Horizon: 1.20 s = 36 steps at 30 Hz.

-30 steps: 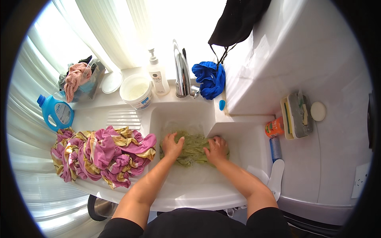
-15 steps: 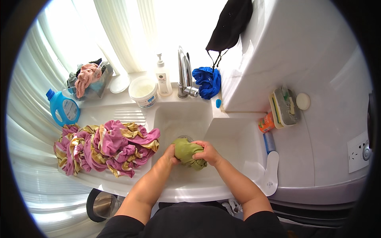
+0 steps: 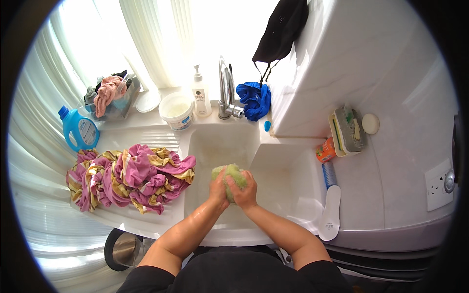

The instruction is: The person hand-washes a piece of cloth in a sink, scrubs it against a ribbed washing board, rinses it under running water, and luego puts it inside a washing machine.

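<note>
Over the white sink basin (image 3: 273, 195), a bunched green cloth (image 3: 235, 172) is pressed between my two hands. My left hand (image 3: 219, 189) grips its left side, while my right hand (image 3: 244, 188) wraps the right side with fingers curled over the front. The cloth's surface looks fuzzy or sudsy here; I cannot tell which. Beyond it stands a chrome faucet (image 3: 225, 93). To the left, a heap of twisted pink and yellow fabric (image 3: 132, 178) lies on the ribbed side of the sink.
Along the back ledge are a blue jug (image 3: 80, 132), a bin of clothes (image 3: 110, 95), a white tub (image 3: 176, 112), a pump bottle (image 3: 201, 97) and blue cloth (image 3: 254, 100). On the right are a brush (image 3: 330, 175), an insole-shaped white piece (image 3: 330, 212) and a soap box (image 3: 348, 132).
Both hands have come closer together and turned upward around the green cloth. The cloth is now squeezed into a smaller, rounder bunch and sits slightly higher in view.
</note>
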Motion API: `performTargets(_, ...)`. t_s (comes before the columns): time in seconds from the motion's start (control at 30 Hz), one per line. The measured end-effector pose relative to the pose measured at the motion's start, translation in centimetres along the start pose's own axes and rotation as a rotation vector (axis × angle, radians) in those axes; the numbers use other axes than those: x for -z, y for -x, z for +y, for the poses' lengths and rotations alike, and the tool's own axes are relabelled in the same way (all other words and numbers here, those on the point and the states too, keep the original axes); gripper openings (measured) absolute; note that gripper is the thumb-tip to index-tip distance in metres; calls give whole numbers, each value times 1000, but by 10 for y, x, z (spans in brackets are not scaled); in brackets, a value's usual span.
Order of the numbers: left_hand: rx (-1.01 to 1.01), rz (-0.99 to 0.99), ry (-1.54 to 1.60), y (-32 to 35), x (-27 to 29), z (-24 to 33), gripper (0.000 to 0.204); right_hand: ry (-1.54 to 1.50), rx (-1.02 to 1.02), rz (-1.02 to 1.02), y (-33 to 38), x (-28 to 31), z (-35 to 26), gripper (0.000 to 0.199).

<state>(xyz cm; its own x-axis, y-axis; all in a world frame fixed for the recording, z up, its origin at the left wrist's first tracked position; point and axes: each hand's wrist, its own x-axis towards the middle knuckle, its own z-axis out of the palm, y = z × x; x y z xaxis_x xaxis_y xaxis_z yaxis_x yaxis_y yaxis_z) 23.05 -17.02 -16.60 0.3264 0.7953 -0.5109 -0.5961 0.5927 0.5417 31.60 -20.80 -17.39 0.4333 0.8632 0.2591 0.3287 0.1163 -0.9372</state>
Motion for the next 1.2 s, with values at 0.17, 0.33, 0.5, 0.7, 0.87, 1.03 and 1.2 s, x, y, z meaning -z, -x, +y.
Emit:
performTargets(0.17, -222, 115, -182, -6, 4, -1, 15, -88, -23, 27, -4, -7, -1, 19)
performTargets(0.33, -409, 67, -434, -27, 6, 12, 12, 27, 48, -179, -33, -5, 4, 12)
performTargets(0.5, -761, 88, -785, -24, -14, 48, 28, 56, 156, -230, -75, 16, -5, 21)
performTargets(0.7, -262, 33, -1759, 15, 56, 28, 43, 646, 316, -711, -41, 97, 82, 28)
performTargets(0.87, -465, -95, -2185, -42, 65, -11, 69, 843, 336, -781, -18, 30, 110, 67)
performTargets(1.03, -258, -212, -2438, -87, 96, -30, 80, 1113, 176, -1039, -12, -5, 127, 88)
performTargets(1.2, 35, -246, -2252, -100, 100, -28, 85, 905, 58, -1101, -21, -8, 149, 89)
